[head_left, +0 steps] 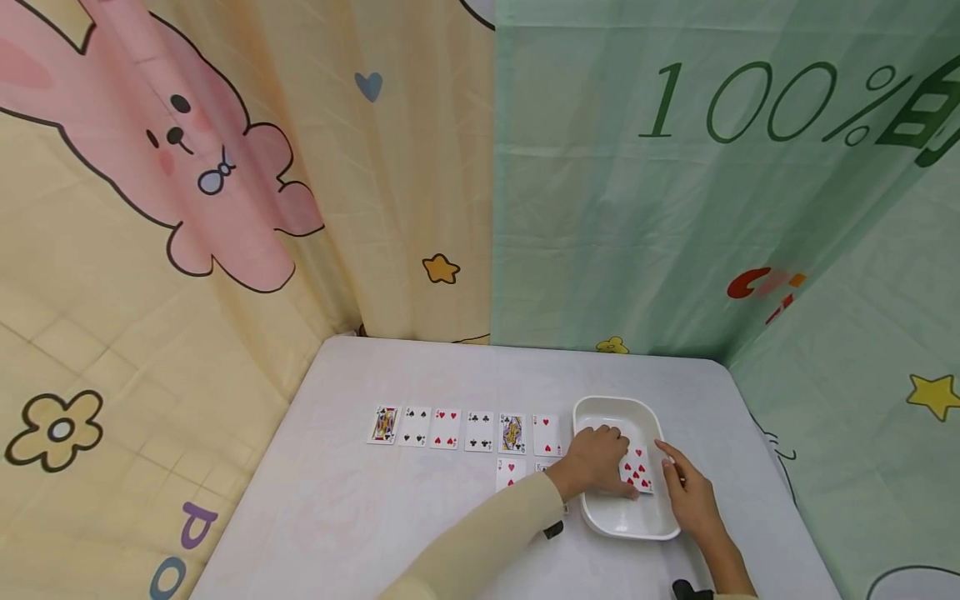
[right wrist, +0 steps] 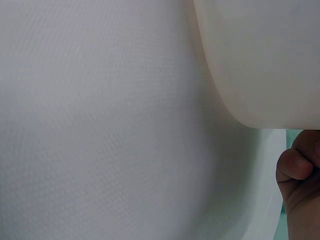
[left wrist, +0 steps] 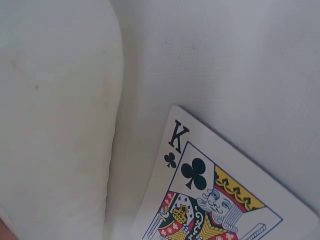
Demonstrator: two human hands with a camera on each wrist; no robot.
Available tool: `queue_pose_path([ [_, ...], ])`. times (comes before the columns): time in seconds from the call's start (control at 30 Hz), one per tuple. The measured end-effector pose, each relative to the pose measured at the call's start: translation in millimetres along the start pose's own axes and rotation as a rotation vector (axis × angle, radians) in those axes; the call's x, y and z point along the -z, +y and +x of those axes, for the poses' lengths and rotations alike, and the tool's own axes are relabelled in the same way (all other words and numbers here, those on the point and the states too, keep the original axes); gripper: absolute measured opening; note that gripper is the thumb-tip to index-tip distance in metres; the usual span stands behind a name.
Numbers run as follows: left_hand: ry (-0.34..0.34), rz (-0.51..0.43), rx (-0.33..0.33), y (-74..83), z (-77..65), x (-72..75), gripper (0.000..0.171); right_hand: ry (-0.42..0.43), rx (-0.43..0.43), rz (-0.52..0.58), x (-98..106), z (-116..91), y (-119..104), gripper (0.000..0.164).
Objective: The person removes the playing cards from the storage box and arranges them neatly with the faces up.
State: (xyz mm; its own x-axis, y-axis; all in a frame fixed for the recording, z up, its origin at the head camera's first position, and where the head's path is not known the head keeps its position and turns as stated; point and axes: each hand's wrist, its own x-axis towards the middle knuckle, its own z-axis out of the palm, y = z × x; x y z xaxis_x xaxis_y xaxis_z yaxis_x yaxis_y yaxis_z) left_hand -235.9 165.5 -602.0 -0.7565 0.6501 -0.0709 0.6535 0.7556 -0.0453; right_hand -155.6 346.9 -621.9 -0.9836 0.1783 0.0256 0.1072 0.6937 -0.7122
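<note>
A white tray (head_left: 628, 525) lies on the table, its outer wall (left wrist: 55, 100) at the left of the left wrist view. My left hand (head_left: 596, 462) reaches over its left rim, thumb and fingers spread across a hearts playing card (head_left: 637, 473) inside; the palm hides part of it. On the opposite side, my right hand (head_left: 692, 497) grips the tray's right rim, with curled fingers (right wrist: 295, 165) below the wall in the right wrist view. A king of clubs (left wrist: 215, 200) lies face up beside the tray, under the left wrist.
To the left, a row of several face-up cards (head_left: 447, 428) runs across the white table (head_left: 337, 508). Below its right end lies another hearts card (head_left: 511, 473). The left sleeve (head_left: 487, 542) passes over that area. Curtains (head_left: 600, 208) stand behind the table and at its sides.
</note>
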Motion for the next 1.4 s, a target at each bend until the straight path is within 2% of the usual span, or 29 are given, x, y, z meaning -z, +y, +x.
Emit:
queue_pose_path([
  [0.17,0.023,-0.057,-0.028,-7.3,-4.8,3.7,0.086,-0.011,-0.010,0.006,-1.9,-1.0,-1.5,0.044],
  [0.37,0.072,-0.081,-0.067,-21.7,-13.4,9.2,0.090,-0.019,-0.019,-0.006,-1.2,-1.0,-1.3,0.046],
  [0.53,0.118,-0.175,-0.104,-39.1,-28.0,16.1,0.092,0.005,0.003,-0.009,-3.2,0.8,1.0,0.044],
  [0.7,0.136,-0.228,-0.125,-62.0,-50.3,23.3,0.097,0.016,-0.015,-0.012,-5.3,1.2,3.0,0.044],
  [0.87,0.148,-0.287,-0.070,-88.4,-77.1,23.7,0.094,0.013,-0.025,-0.019,-3.7,0.3,2.8,0.045],
  [0.97,0.150,-0.338,-0.002,-105.0,-92.4,18.8,0.093,0.011,-0.025,-0.022,-2.1,-0.4,1.9,0.045],
  [1.13,0.161,-0.360,0.091,-134.0,-116.3,9.9,0.093,0.013,-0.043,-0.016,-1.7,-0.7,-0.7,0.046],
  [1.23,0.165,-0.361,0.118,-151.2,-130.9,4.2,0.091,0.006,-0.052,-0.002,-2.8,-1.0,-2.5,0.046],
  [1.4,0.147,-0.421,0.150,-175.6,-152.7,-1.8,0.091,0.006,-0.045,-0.009,-2.9,0.3,-1.8,0.045],
])
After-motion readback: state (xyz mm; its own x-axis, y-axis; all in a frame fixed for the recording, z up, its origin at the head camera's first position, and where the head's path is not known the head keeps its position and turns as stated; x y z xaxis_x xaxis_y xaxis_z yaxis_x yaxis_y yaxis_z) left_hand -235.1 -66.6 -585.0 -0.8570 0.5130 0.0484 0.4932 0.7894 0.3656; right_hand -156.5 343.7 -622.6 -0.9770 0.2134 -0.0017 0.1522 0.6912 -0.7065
